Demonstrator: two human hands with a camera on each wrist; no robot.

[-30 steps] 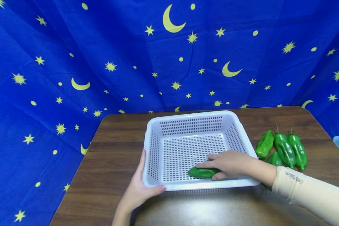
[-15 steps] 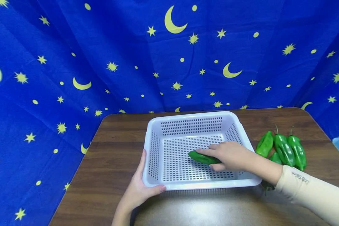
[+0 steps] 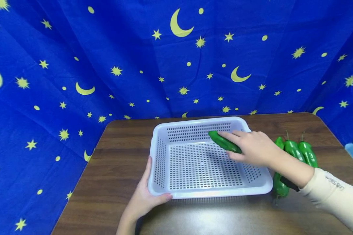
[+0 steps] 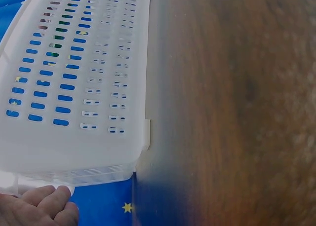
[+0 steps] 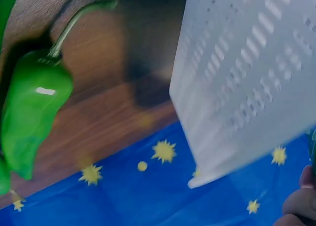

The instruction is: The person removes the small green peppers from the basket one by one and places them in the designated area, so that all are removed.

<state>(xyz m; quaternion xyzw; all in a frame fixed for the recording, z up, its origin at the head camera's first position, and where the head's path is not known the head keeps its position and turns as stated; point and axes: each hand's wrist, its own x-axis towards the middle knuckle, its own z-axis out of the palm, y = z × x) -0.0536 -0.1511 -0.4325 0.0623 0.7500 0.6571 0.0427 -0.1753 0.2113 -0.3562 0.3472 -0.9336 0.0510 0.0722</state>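
A white perforated plastic basket (image 3: pixel 211 195) stands on the table. My left hand (image 3: pixel 144 197) grips its near left corner, thumb on the front rim and fingers along the left side; in the left wrist view its curled fingertips (image 4: pixel 52 206) show beside the basket wall (image 4: pixel 64 149). Above the basket, towards its right side, my right hand (image 3: pixel 256 148) holds a green pepper (image 3: pixel 223 142) tilted, with fingers over the top and thumb below. In the right wrist view only a few fingers (image 5: pixel 298 204) of that hand show at the lower right edge.
Several green peppers (image 3: pixel 309 155) lie on the brown wooden table (image 3: pixel 126 147) to the right of the basket, partly hidden by the right forearm. One pepper (image 3: pixel 280 187) lies close to the basket's near right corner. A blue star-patterned cloth (image 3: pixel 153 71) hangs behind the table.
My right hand has lifted the pepper from the basket's floor and carried it up, away from me and to the right. The left hand and the basket have stayed put.
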